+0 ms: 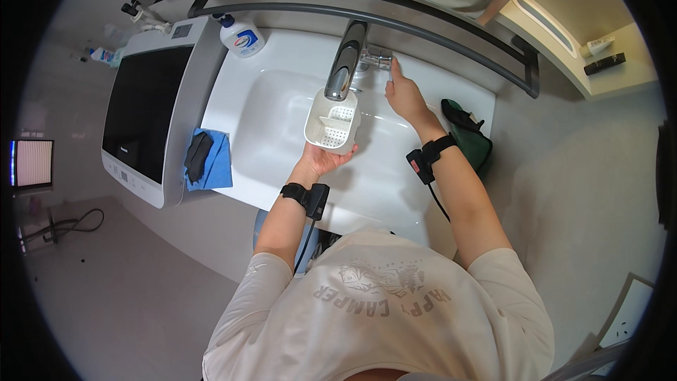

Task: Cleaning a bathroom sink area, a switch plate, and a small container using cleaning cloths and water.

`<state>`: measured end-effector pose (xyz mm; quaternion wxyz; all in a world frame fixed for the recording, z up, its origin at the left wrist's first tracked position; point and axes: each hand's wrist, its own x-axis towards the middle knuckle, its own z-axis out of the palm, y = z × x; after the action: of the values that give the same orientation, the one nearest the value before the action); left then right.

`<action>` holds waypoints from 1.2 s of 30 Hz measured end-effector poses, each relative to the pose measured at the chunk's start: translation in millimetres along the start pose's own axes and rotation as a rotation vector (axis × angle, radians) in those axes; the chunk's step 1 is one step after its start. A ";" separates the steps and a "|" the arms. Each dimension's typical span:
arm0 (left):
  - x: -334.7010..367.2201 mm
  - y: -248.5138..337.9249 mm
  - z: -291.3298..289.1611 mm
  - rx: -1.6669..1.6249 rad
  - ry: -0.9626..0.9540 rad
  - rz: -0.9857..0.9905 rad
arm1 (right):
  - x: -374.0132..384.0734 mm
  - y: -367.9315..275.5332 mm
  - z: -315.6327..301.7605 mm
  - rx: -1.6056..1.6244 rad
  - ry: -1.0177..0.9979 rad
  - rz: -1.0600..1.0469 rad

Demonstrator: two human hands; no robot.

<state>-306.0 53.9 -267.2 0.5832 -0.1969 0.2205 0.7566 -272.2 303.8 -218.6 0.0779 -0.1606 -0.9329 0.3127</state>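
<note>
White plastic makes up the two-compartment caddy (331,121), held over the sink (262,130) with its far end beneath the chrome faucet (346,63). Getting it into place for a rinse looks done; no stream of water can be made out, so whether the washing itself is still to come, under way or over cannot be told. The left hand (321,161) grasps the caddy from below at its near end, open side up. Beyond it to the right, well apart from the caddy, the right hand (407,99) touches the tap handle (381,61) with an extended digit; whether it grips or merely presses is unclear.
</note>
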 end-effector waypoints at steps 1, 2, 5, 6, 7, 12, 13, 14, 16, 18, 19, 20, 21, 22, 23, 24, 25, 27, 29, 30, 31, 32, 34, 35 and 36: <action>0.9 0.2 0.1 -0.003 -0.005 -0.005 | 0.0 2.3 1.5 -0.027 0.033 -0.023; 1.8 0.4 0.4 -0.006 -0.010 -0.010 | 0.2 4.9 2.5 -0.053 0.066 -0.046; 3.0 1.4 -2.3 -0.027 -0.027 -0.026 | 1.1 7.0 3.7 -0.035 0.061 -0.037; 3.2 1.8 -2.7 -0.026 -0.027 -0.028 | 0.9 7.0 4.3 -0.035 0.062 -0.036; 3.4 2.2 -3.1 -0.025 -0.024 -0.026 | 0.8 6.7 5.0 -0.026 0.062 -0.039; 2.6 2.8 -3.9 -0.009 -0.008 -0.011 | -1.8 0.2 0.5 0.005 0.055 -0.036; 1.2 3.1 -4.5 -0.010 -0.002 -0.010 | -2.0 -3.8 -3.0 -0.025 0.020 0.003; 0.1 3.3 -5.1 -0.010 0.004 -0.009 | -2.9 -8.3 -5.7 -0.054 -0.015 0.042; 4.3 1.5 7.6 0.035 0.036 -0.009 | -6.6 3.1 0.8 -0.076 0.229 -0.089; 2.7 2.3 11.5 0.071 0.082 0.004 | -12.6 -0.3 4.2 -0.086 0.458 -0.231; -3.2 4.3 6.7 0.081 0.121 0.025 | -22.7 -24.4 0.2 0.008 0.420 -0.203; -6.0 5.2 5.1 0.096 0.153 0.039 | -32.7 -42.3 -6.0 0.094 0.389 -0.172; -4.5 5.8 5.3 0.098 0.147 0.035 | -40.9 -50.2 -12.7 0.088 0.393 -0.170; -3.7 7.6 1.9 0.119 0.124 0.025 | -47.8 -56.6 -15.2 0.114 0.319 -0.285; -4.1 8.8 -2.1 0.139 0.102 0.016 | -54.0 -62.9 -15.7 0.140 0.243 -0.400; -4.5 9.1 -0.1 0.140 0.099 0.012 | -58.6 -67.3 -15.3 0.158 0.221 -0.442; -5.9 9.7 1.4 0.169 0.134 0.030 | -63.3 -69.3 -14.6 0.156 0.223 -0.440; -9.5 10.4 5.4 0.199 0.167 0.048 | -69.5 -72.6 -13.8 0.033 0.118 -0.539; -13.6 10.7 10.5 0.234 0.204 0.138 | -69.3 -70.3 -12.6 -0.006 0.071 -0.592; -15.6 10.7 12.5 0.237 0.203 0.138 | -68.7 -69.8 -11.3 -0.044 0.023 -0.645; -17.2 10.2 14.8 0.255 0.204 0.176 | -67.5 -69.3 -9.5 -0.044 0.026 -0.643; -18.1 10.4 15.9 0.273 0.204 0.213 | -65.5 -68.5 -8.0 -0.094 -0.033 -0.676; -19.5 14.3 10.8 0.309 0.207 0.244 | -60.9 -67.3 -1.8 -0.143 -0.088 -0.705; -19.6 16.7 7.6 0.342 0.210 0.276 | -57.9 -67.0 2.4 -0.245 -0.171 -0.728; -20.0 20.7 -3.1 0.343 0.213 0.275 | -54.3 -68.3 9.4 -0.342 -0.258 -0.752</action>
<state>-321.1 31.6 -256.5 0.4729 -0.1416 0.4308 0.7555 -240.8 228.2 -186.9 0.0413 0.2204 -0.9670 0.1208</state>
